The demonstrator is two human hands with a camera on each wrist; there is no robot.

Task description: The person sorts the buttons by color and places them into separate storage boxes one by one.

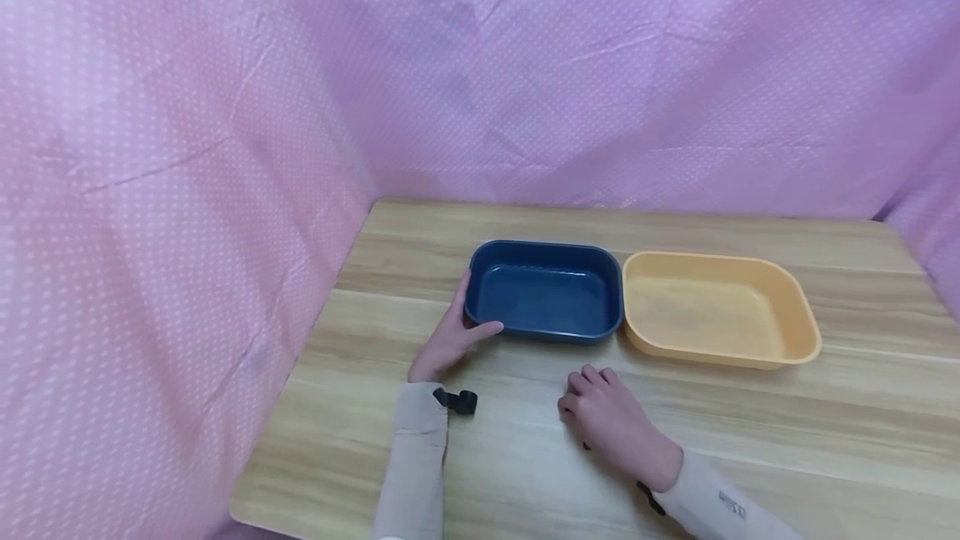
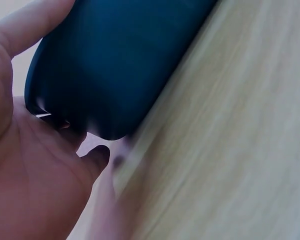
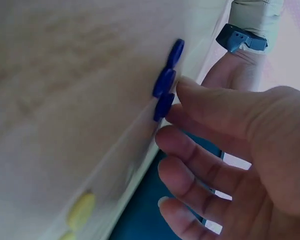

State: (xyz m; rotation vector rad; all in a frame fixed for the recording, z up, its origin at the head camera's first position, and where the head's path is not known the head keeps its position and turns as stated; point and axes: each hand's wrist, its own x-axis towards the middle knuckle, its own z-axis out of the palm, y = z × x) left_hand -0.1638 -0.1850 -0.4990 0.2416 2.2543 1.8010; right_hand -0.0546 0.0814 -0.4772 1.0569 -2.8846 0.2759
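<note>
My left hand point(image 1: 450, 340) holds the left end of a dark blue rectangular tray point(image 1: 547, 332). Its thumb lies along the near wall while the fingers reach round the left side. The left wrist view shows the tray's end wall point(image 2: 115, 60) close to the palm. My right hand point(image 1: 611, 419) is low over the table in front of the trays, fingers loosely bent. Beside its thumb and index fingertips, in the right wrist view, lie small flat blue pieces point(image 3: 164, 82) in a row. Whether the fingertips touch them I cannot tell. Small yellow pieces point(image 3: 81, 211) lie farther off.
A yellow-orange tray point(image 1: 802, 315) stands right beside the blue one, their rims close together. Both stand on a light wooden table point(image 1: 885, 407). Pink dotted cloth point(image 1: 600, 90) hangs behind and to the left. The small pieces are hidden from the head view.
</note>
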